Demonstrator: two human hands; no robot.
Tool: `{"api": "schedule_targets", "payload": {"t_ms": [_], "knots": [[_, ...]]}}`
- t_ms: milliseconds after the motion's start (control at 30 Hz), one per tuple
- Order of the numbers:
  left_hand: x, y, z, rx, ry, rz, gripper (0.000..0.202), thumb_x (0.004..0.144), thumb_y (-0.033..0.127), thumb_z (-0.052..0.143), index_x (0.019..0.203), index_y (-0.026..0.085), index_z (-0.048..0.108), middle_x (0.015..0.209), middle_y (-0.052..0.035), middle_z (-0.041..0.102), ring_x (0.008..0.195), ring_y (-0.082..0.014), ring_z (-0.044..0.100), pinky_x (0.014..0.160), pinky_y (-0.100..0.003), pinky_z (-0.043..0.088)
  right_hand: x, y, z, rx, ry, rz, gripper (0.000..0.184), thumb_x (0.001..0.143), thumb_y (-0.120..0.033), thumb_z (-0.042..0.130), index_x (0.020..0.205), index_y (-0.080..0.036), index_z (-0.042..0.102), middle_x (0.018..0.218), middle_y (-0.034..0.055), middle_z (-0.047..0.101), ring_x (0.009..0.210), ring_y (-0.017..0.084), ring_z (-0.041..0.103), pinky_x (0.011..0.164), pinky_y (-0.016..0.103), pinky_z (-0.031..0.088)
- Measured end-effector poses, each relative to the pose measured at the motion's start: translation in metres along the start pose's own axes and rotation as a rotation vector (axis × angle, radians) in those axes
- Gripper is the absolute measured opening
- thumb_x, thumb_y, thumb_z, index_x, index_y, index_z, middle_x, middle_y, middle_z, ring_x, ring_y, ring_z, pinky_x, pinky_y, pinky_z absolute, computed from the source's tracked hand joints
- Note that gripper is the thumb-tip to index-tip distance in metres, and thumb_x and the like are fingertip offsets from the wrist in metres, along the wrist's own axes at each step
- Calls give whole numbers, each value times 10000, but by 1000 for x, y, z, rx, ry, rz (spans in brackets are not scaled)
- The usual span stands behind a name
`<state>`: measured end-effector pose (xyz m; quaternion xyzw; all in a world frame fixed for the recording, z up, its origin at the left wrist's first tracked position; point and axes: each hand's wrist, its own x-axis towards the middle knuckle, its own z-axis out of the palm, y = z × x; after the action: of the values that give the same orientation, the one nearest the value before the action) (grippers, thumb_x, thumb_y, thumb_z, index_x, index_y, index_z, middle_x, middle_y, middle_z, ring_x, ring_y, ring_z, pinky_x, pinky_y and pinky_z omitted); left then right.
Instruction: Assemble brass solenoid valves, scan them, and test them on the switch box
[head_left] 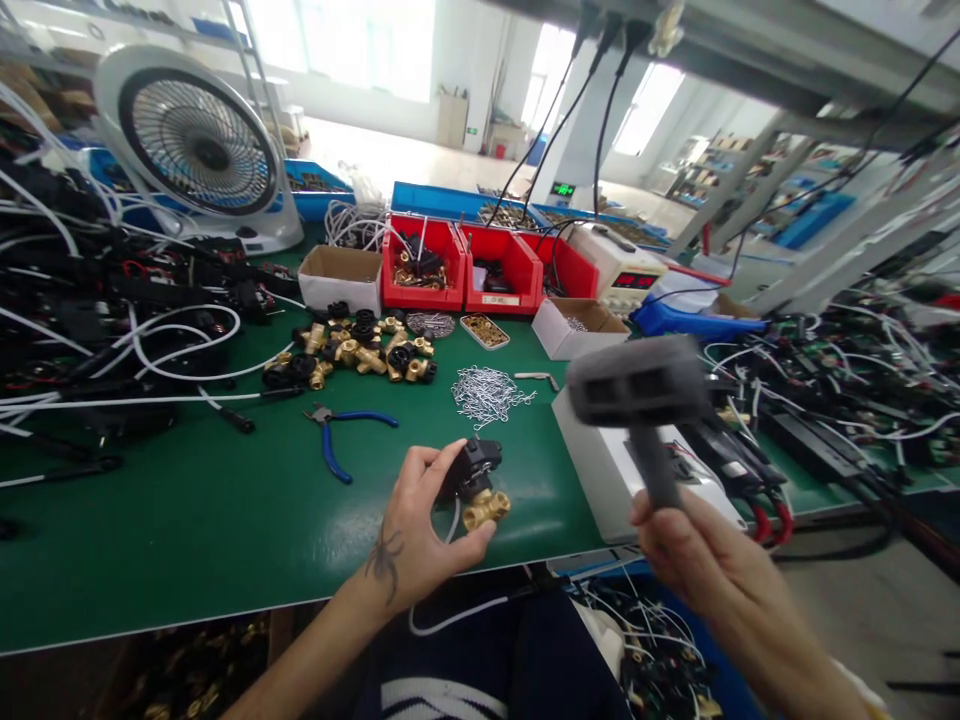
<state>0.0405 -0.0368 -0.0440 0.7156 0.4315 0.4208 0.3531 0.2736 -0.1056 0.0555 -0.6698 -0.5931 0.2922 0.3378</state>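
My left hand point(424, 520) is closed around a brass valve with a black actuator point(480, 475) near the table's front edge, its brass body low between thumb and fingers. A white cable hangs from the part toward my lap. Raised at the right, my right hand point(697, 550) grips the handle of a grey mallet point(637, 385), whose head is smeared by motion. Beyond my left hand lies a heap of bent metal clips point(487, 395). Blue-handled pliers point(337, 430) rest to the left on the green table point(262, 530).
Brass fittings with black caps point(360, 350) lie in a pile at the back left. Behind stand red bins point(424, 295), a small white carton point(341, 280) and a fan point(202, 150). A white box point(592, 470) is below the mallet. Cabled black units crowd both sides.
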Motion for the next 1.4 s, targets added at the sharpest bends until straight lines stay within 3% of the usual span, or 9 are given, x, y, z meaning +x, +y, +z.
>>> {"api": "schedule_targets", "payload": {"t_ms": [100, 333, 500, 700, 867, 1067, 1233, 1300, 1400], "knots": [[0, 0, -1, -14, 5, -4, 670, 725, 291, 662, 1347, 184, 439, 1098, -68, 450, 1006, -203, 528, 859, -375, 536, 3, 3, -3, -155, -170, -5, 333, 860, -544, 565, 718, -244, 593, 599, 0, 540, 515, 168, 503, 466, 269, 410], [1, 0, -1, -17, -4, 2, 684, 722, 295, 671, 1352, 173, 433, 1109, -71, 448, 1014, -206, 528, 865, -378, 532, 0, -6, -12, 217, 16, 31, 514, 922, -655, 330, 646, -247, 476, 473, -54, 332, 374, 119, 253, 318, 231, 211], [0, -1, -1, -40, 9, 25, 670, 725, 281, 663, 1345, 186, 429, 1092, -61, 455, 1000, -197, 538, 853, -368, 535, 8, 0, 0, -119, -279, 40, 484, 875, -626, 501, 635, -206, 521, 567, -15, 465, 496, 130, 420, 437, 233, 338], [2, -2, -1, -49, -8, 10, 688, 720, 290, 669, 1353, 162, 434, 1103, -67, 447, 1009, -193, 537, 882, -363, 525, 3, 1, -2, 168, 72, -13, 531, 934, -647, 323, 642, -224, 456, 484, -58, 326, 397, 104, 268, 348, 219, 214], [0, -4, -3, -93, 3, -31, 667, 730, 295, 655, 1349, 173, 437, 1105, -64, 447, 1018, -192, 530, 862, -338, 535, 8, 7, 3, -199, -275, 2, 505, 867, -643, 496, 632, -198, 531, 542, -17, 472, 481, 132, 429, 443, 240, 332], [1, -3, -4, -85, -20, -28, 674, 719, 297, 667, 1344, 177, 445, 1116, -65, 452, 1030, -201, 530, 883, -357, 522, 3, 11, 1, 141, 58, -53, 529, 942, -635, 313, 642, -221, 449, 493, -53, 330, 398, 105, 276, 348, 225, 221], [-1, -6, -5, -125, -8, -36, 660, 736, 296, 658, 1348, 189, 437, 1112, -59, 443, 1032, -192, 524, 867, -337, 532, 8, 12, 8, -208, -251, -55, 478, 894, -605, 485, 636, -203, 511, 509, -26, 456, 444, 121, 403, 424, 241, 295], [-1, -6, -5, -132, -17, -43, 656, 745, 302, 655, 1353, 200, 433, 1112, -57, 442, 1036, -193, 521, 863, -335, 532, 10, 13, 6, -165, -183, -80, 458, 907, -590, 469, 661, -207, 512, 518, -30, 448, 446, 122, 404, 415, 238, 293], [-1, -4, -5, -115, -31, -35, 671, 738, 302, 664, 1359, 199, 430, 1113, -60, 446, 1033, -199, 524, 867, -345, 529, 9, 13, 5, 75, 47, -127, 485, 955, -587, 337, 660, -222, 459, 500, -53, 364, 405, 110, 327, 366, 229, 254]]}}
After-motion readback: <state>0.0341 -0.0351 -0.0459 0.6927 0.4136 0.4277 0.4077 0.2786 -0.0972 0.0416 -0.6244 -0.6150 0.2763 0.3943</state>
